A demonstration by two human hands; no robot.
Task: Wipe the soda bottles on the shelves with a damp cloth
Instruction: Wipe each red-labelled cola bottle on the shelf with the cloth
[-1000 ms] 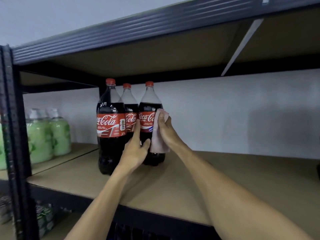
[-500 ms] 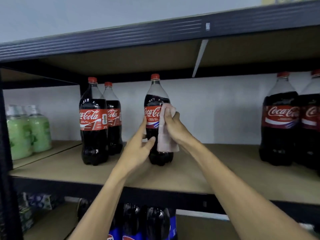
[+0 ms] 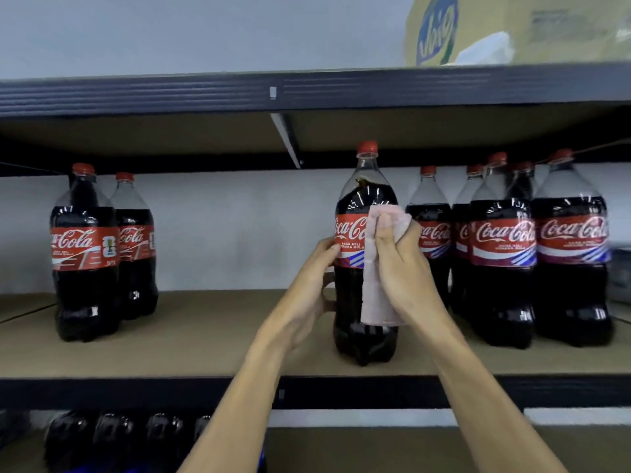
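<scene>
One bottle in hand: a large cola bottle (image 3: 348, 288) stands upright near the front edge of the brown shelf board (image 3: 205, 336), apart from the bottles on either side.
Look: red cap, clear plastic, and a red label with white script and white and blue stripes along its lower edge. Highlights glint on the shoulder.
Contents: dark cola fills it up to the shoulder, and the neck above is clear.
Cloth: a pale pink cloth (image 3: 379, 295) is bunched at the top and hangs down over the right front of the bottle, covering part of the label.
Right hand: the right hand (image 3: 403, 268) has its fingers curled tight round the cloth and presses it against the label.
Left hand: the left hand (image 3: 307, 295) grips the bottle's left side, with its fingertips on the label edge.
Two on the left: a pair of cola bottles (image 3: 85, 261) stand touching, well apart from the held one and filled with the same dark drink.
Right cluster: a group of cola bottles (image 3: 502, 268) is packed close together, just beside the right hand.
Top shelf: a cardboard box (image 3: 529, 29) sits above the dark beam (image 3: 205, 93).
Lower shelf: dark bottles (image 3: 112, 438) show below, blurred.
</scene>
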